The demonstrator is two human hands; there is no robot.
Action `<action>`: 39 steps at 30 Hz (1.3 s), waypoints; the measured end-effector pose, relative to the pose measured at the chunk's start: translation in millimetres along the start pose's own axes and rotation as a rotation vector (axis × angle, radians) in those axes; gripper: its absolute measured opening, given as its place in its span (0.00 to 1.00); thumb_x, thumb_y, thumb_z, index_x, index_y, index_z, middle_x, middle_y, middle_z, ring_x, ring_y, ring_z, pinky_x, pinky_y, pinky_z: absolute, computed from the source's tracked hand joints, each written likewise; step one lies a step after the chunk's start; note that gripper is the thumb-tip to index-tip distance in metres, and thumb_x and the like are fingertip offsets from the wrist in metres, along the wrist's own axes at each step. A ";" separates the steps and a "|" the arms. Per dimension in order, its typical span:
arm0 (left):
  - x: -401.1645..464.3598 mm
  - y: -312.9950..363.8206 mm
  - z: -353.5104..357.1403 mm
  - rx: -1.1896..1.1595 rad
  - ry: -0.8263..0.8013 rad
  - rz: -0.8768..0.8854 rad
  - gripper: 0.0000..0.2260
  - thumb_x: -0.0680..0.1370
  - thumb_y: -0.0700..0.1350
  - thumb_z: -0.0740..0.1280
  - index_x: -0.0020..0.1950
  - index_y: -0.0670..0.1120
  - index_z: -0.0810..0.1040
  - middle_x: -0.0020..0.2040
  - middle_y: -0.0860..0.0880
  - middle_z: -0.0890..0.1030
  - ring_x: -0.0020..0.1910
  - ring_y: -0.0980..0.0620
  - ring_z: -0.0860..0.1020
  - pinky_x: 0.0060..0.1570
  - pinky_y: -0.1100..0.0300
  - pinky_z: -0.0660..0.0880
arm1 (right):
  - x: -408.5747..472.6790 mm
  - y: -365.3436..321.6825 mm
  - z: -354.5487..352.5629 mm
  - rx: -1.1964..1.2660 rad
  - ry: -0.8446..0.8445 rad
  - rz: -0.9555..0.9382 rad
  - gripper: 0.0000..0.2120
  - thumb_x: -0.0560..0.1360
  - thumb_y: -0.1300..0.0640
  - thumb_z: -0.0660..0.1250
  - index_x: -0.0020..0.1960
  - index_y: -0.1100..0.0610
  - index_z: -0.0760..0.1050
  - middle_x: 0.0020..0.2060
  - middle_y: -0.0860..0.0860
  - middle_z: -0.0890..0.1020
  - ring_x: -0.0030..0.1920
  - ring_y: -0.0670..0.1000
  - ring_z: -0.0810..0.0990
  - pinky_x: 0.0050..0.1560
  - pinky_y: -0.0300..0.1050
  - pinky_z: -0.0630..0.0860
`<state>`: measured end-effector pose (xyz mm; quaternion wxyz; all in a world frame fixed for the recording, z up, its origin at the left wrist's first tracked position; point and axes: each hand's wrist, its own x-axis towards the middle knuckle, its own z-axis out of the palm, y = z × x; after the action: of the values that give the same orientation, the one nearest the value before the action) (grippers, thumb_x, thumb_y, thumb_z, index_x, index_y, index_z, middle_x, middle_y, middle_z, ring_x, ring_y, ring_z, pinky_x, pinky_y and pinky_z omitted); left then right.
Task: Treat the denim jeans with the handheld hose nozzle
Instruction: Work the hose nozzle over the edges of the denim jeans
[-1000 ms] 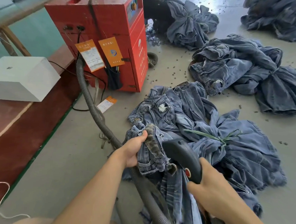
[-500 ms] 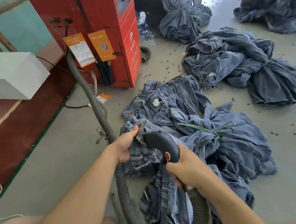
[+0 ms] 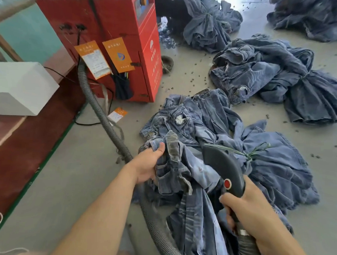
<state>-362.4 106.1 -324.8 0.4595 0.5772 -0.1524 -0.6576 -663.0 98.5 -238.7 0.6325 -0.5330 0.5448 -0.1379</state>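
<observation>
The faded blue denim jeans (image 3: 183,167) lie crumpled on the grey concrete floor (image 3: 73,181) at the near edge of a tied bundle, and my left hand (image 3: 148,165) has its grip clenched on a bunched fold by the waistband, lifting it, I judge, so the cloth faces the tool. My right hand (image 3: 243,211) grips the handle of the dark grey handheld hose nozzle (image 3: 224,167), its head just right of the held fold and over the jeans, its ribbed grey hose (image 3: 105,122) running to the red metal machine (image 3: 110,36).
</observation>
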 end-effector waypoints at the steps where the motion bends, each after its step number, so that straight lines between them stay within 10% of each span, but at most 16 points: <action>1: -0.5 1.1 -3.3 -0.027 -0.077 -0.063 0.27 0.83 0.65 0.54 0.71 0.50 0.78 0.67 0.42 0.82 0.64 0.36 0.81 0.48 0.36 0.81 | -2.7 1.7 3.3 -0.012 -0.015 0.005 0.10 0.76 0.66 0.66 0.51 0.55 0.69 0.29 0.60 0.75 0.26 0.58 0.72 0.28 0.49 0.71; 4: -5.6 0.4 -8.2 -0.118 -0.189 -0.099 0.32 0.79 0.71 0.57 0.72 0.51 0.78 0.69 0.41 0.80 0.66 0.35 0.79 0.50 0.36 0.81 | -7.6 3.0 10.7 -0.057 -0.038 -0.005 0.11 0.75 0.65 0.66 0.53 0.52 0.71 0.28 0.61 0.76 0.26 0.58 0.72 0.30 0.52 0.71; 7: -5.1 -11.0 -2.4 -0.019 -0.087 -0.003 0.22 0.77 0.50 0.75 0.66 0.39 0.78 0.59 0.39 0.85 0.55 0.41 0.85 0.46 0.49 0.84 | -7.8 -1.9 13.4 -0.064 -0.041 -0.009 0.11 0.75 0.66 0.65 0.53 0.54 0.71 0.28 0.60 0.75 0.26 0.57 0.72 0.29 0.50 0.71; 9: -4.4 -19.3 -1.9 -0.051 0.028 0.005 0.09 0.80 0.39 0.71 0.57 0.36 0.79 0.50 0.40 0.87 0.48 0.44 0.86 0.47 0.50 0.85 | -6.8 -5.6 13.8 -0.059 -0.064 -0.012 0.10 0.76 0.66 0.65 0.53 0.55 0.70 0.28 0.59 0.75 0.26 0.56 0.71 0.28 0.49 0.71; 12: -9.4 -21.9 -5.2 -0.190 0.022 0.019 0.13 0.83 0.45 0.65 0.59 0.37 0.82 0.53 0.40 0.85 0.52 0.42 0.84 0.63 0.42 0.76 | -6.7 -8.3 16.6 -0.119 -0.096 -0.028 0.10 0.76 0.65 0.65 0.52 0.53 0.69 0.28 0.56 0.75 0.26 0.55 0.72 0.27 0.49 0.71; 19: -20.7 -10.2 8.5 -0.253 -0.138 0.001 0.23 0.87 0.53 0.54 0.62 0.39 0.84 0.55 0.37 0.86 0.53 0.40 0.85 0.52 0.40 0.82 | -8.1 -9.8 49.8 -0.397 -0.093 -0.083 0.09 0.73 0.55 0.67 0.49 0.47 0.67 0.29 0.51 0.78 0.21 0.49 0.74 0.23 0.43 0.69; 24: -23.1 -14.8 4.3 -0.302 -0.114 -0.004 0.24 0.87 0.55 0.53 0.72 0.39 0.76 0.61 0.35 0.83 0.58 0.37 0.83 0.56 0.34 0.80 | 18.0 -31.3 43.0 -0.176 0.055 -0.085 0.08 0.75 0.64 0.65 0.53 0.59 0.69 0.28 0.56 0.76 0.23 0.54 0.74 0.26 0.47 0.72; 32: -16.5 -6.8 15.3 -0.274 -0.180 -0.024 0.27 0.86 0.61 0.52 0.58 0.47 0.87 0.57 0.41 0.86 0.53 0.40 0.85 0.49 0.41 0.82 | 11.0 -18.6 62.0 -0.547 -0.061 -0.135 0.10 0.75 0.53 0.67 0.49 0.48 0.65 0.36 0.53 0.80 0.27 0.51 0.77 0.25 0.45 0.72; 39: -16.9 2.5 14.6 -0.295 -0.184 -0.035 0.26 0.86 0.61 0.52 0.69 0.45 0.79 0.59 0.40 0.84 0.51 0.39 0.85 0.48 0.39 0.82 | -0.7 -9.9 59.9 -0.539 0.031 -0.154 0.13 0.74 0.52 0.68 0.48 0.42 0.63 0.34 0.50 0.80 0.24 0.45 0.77 0.21 0.39 0.68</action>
<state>-375.9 113.1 -308.3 0.5118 0.4436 -0.0854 -0.7307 -609.1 126.6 -239.8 0.4472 -0.7197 0.5293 -0.0439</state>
